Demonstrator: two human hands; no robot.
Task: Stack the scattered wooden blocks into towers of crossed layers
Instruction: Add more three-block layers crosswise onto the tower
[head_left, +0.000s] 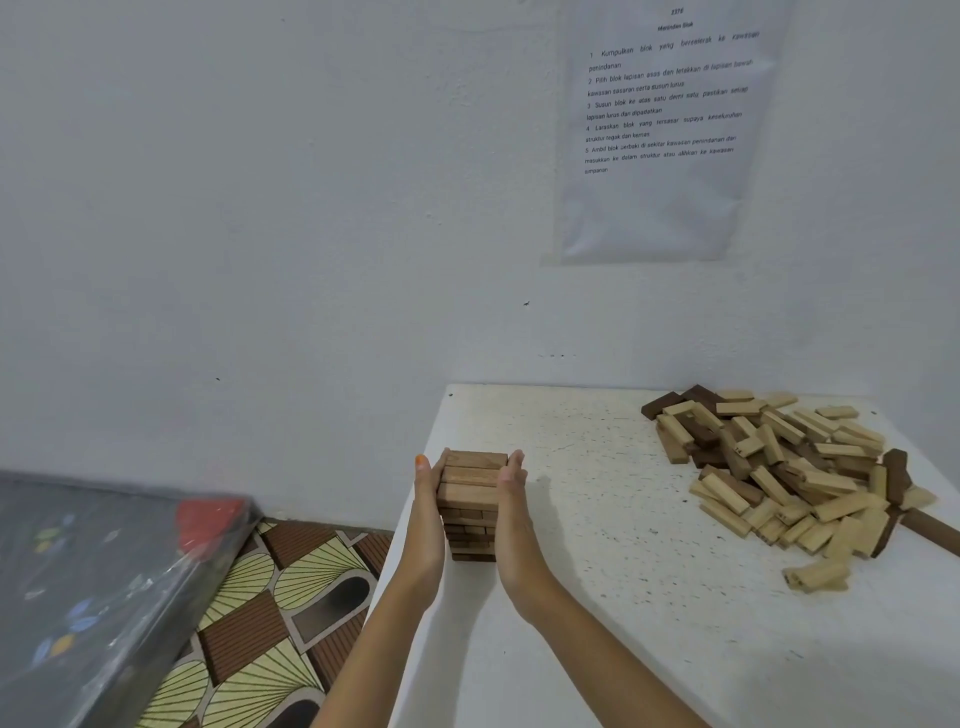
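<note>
Two hands square up a wooden tower (471, 503) near the table's (597, 597) left edge.

The left hand (429, 499) and right hand (511, 493) press flat, fingers straight, against opposite sides of the tower. Right of the tower, well apart, lies a loose block pile (795, 473); fetching another layer likely comes next.

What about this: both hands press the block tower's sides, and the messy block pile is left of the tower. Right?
Not left: the head view shows the messy block pile right of the tower. The left hand and right hand do press its sides.
</note>
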